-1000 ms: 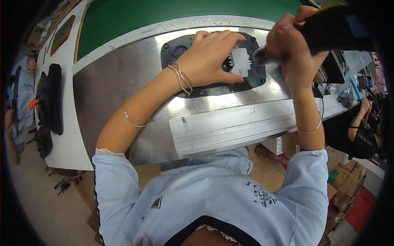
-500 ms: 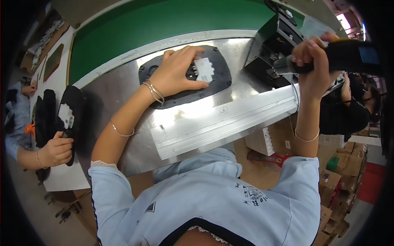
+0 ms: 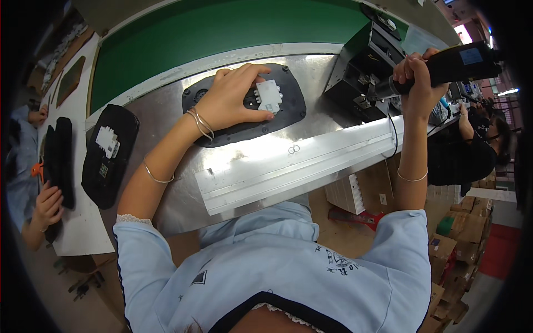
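My left hand (image 3: 230, 102) lies over a black rounded panel (image 3: 291, 111) on the metal bench. Its thumb and fingers close round a white plastic part (image 3: 270, 95) set near the panel's middle. Some of the panel is hidden under the hand. At the right, my right hand (image 3: 415, 80) is raised and wrapped round the grip of a black electric screwdriver (image 3: 458, 65). The tool's pale nose points left, in front of a black box (image 3: 363, 64), and I cannot tell whether they touch.
A ridged metal bar (image 3: 294, 166) runs along the bench's front edge. Left of me lies a second black panel (image 3: 114, 166) with a white part on it. Beyond it is a co-worker's hand (image 3: 49, 205) beside more black panels (image 3: 60, 161). Cardboard boxes (image 3: 463, 230) are stacked at right.
The co-worker's hand has let go of the second panel and drawn back left; that panel now lies nearer my bench. My right hand's screwdriver has tilted up slightly. My left hand keeps its place on the panel.
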`<act>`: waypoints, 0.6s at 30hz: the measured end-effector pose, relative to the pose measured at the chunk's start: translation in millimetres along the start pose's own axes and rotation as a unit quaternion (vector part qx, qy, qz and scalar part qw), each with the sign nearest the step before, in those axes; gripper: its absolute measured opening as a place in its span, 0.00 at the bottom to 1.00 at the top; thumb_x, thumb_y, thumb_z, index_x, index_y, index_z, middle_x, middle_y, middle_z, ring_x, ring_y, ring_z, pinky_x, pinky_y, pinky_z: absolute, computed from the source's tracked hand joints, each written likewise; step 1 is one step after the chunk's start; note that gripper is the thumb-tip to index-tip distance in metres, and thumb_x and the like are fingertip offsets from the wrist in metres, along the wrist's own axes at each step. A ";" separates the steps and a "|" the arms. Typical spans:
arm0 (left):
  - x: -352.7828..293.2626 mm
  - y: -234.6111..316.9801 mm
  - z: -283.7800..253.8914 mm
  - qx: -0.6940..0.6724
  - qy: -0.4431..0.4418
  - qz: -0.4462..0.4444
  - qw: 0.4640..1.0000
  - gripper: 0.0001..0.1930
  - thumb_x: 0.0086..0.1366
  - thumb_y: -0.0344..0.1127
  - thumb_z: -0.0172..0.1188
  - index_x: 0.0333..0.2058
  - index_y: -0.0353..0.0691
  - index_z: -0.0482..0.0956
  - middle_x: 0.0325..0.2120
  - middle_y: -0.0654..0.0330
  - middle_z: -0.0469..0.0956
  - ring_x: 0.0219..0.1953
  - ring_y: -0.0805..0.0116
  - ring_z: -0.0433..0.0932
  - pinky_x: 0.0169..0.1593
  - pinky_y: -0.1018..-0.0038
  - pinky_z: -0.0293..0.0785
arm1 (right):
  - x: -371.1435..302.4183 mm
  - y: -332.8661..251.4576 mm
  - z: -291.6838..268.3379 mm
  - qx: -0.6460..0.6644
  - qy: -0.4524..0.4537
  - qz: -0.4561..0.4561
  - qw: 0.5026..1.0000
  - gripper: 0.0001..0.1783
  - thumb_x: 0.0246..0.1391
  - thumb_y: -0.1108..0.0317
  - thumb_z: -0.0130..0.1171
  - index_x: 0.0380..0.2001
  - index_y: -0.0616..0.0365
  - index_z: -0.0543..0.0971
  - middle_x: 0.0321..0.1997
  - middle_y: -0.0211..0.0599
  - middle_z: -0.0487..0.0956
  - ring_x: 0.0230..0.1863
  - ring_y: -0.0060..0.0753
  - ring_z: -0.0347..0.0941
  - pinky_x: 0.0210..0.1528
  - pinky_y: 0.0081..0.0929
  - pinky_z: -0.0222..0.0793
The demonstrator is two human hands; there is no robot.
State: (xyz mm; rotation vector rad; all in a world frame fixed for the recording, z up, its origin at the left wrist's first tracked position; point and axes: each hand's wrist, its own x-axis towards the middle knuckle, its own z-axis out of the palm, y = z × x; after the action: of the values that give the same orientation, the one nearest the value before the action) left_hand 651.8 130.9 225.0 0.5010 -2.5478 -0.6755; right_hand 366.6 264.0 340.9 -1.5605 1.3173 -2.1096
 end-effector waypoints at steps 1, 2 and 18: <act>0.0 -1.4 0.8 -0.004 0.001 -0.001 1.000 0.40 0.46 0.55 0.72 0.55 0.43 0.68 0.43 0.59 0.76 0.49 0.66 0.74 0.58 0.67 0.56 | 1.6 -0.7 -0.8 0.008 -0.006 0.024 1.000 0.11 0.50 0.80 0.54 0.37 0.59 0.67 0.20 0.32 0.67 0.16 0.24 0.62 0.23 0.26 0.62; -0.5 -2.2 1.2 -0.009 0.001 -0.001 1.000 0.40 0.46 0.56 0.71 0.54 0.42 0.68 0.43 0.59 0.75 0.49 0.67 0.75 0.58 0.66 0.55 | 2.3 -0.9 0.2 0.016 -0.012 0.047 0.999 0.12 0.50 0.80 0.54 0.38 0.59 0.67 0.20 0.32 0.67 0.16 0.24 0.61 0.22 0.26 0.61; -3.2 -9.3 7.2 -0.001 0.031 -0.009 0.999 0.46 0.42 0.58 0.71 0.57 0.42 0.65 0.44 0.58 0.77 0.53 0.59 0.71 0.58 0.62 0.55 | -28.7 0.4 143.4 0.141 -0.153 0.061 0.976 0.16 0.51 0.78 0.51 0.43 0.61 0.65 0.16 0.31 0.61 0.14 0.25 0.61 0.19 0.26 0.62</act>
State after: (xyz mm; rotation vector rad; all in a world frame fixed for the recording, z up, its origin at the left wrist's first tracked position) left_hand 652.9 127.5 213.4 0.5361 -2.4878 -0.6577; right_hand 500.0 205.7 327.7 -1.5607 0.9399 -1.8006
